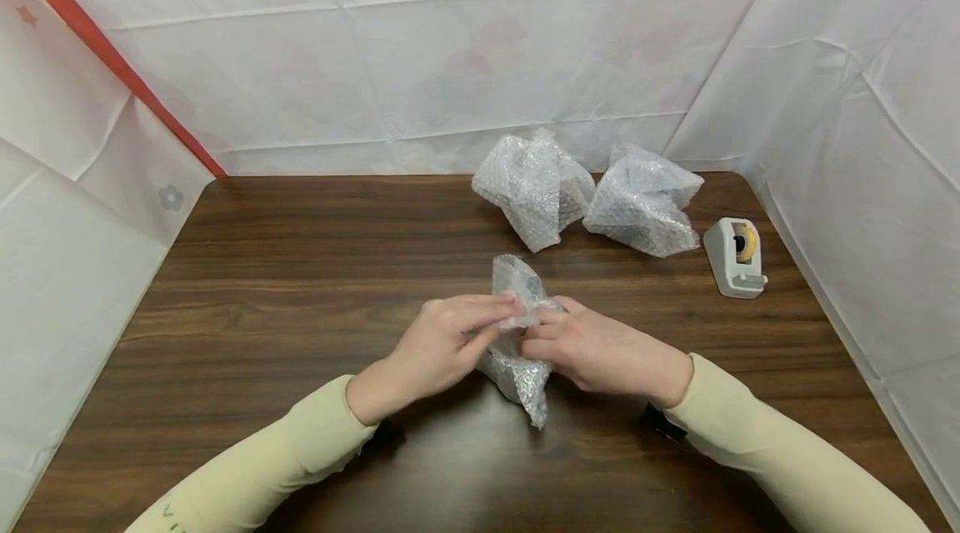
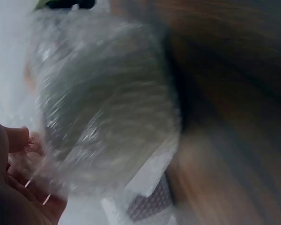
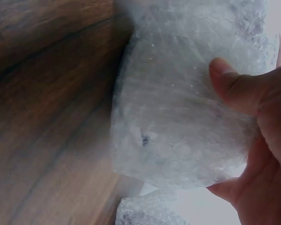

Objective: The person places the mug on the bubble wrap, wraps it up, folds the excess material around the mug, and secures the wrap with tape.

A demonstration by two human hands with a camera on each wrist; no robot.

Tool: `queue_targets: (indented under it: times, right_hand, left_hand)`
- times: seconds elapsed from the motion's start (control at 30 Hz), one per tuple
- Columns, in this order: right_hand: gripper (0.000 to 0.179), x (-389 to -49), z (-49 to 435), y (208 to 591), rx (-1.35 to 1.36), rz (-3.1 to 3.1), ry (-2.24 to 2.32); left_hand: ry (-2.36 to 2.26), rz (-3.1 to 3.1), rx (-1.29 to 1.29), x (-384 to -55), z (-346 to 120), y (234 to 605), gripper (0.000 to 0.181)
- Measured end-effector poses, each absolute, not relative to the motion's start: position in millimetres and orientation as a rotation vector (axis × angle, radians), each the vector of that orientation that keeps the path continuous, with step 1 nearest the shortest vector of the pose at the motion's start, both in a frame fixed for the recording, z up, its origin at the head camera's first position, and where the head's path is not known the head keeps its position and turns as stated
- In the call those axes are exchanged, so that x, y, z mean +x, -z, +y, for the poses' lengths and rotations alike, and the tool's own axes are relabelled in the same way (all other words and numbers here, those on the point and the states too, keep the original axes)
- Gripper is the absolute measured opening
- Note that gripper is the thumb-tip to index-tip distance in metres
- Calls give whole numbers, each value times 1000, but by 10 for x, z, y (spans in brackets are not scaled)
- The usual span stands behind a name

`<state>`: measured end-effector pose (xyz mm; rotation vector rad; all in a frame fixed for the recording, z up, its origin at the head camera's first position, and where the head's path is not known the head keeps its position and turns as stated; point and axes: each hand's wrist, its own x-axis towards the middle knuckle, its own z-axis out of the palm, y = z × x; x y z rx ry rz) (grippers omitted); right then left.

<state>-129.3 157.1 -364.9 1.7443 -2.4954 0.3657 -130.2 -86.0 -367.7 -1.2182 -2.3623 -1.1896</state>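
In the head view, a bundle of clear bubble wrap (image 1: 517,379) sits on the table between both hands, with one loose end up at the back and another toward the front. My left hand (image 1: 450,341) holds the upper folds from the left, thumb and fingers on the film. From the right, my right hand (image 1: 600,347) grips the wrap, its fingers curled in over the top. The right wrist view shows its thumb (image 3: 239,89) laid across the wrap's side. Through the film (image 2: 112,108) something pale and rounded shows; its kind is hidden.
Two more bubble-wrapped bundles, one on the left (image 1: 534,187) and one on the right (image 1: 643,200), stand at the table's back edge. Right of them is a white tape dispenser (image 1: 735,258) with yellowish tape. White sheets (image 1: 420,58) hang around the brown wooden table (image 1: 300,266).
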Motion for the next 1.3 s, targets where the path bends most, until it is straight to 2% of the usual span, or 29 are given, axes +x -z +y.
queue_targets:
  times: [0.3,0.4,0.63,0.87,0.93,1.03,1.3]
  right_hand:
    - [27,-1272,1643,3819,1698,-2317,-634]
    - [27,-1258,1672,3864,1636,-2224,-755]
    - [40,-1221,1715,3935,1461,-2172,-889]
    - [27,-1211,1718,3949,1475,-2183,-887]
    - [28,-1210,1709,3943,1486,-2192,-870]
    - [31,-1211,1692,3937,1482,-2215,-859]
    - [28,-1180,1694,3933,1436,-2292,-863]
  left_hand:
    - [948,-2320,-1357,-1228,-850,3813,34]
    - [897,-2339,-1375,-1222,-860,3821,36]
    - [709,-2386,-1477,-1211,-908,3801,39]
    - [497,-2391,-1564,-1199,-944,3790,74]
    - [478,-2404,-1571,-1191,-950,3790,78]
    - [506,-2407,-1583,-1189,-957,3791,73]
    - [571,-2356,-1632,-1200,-970,3796,54]
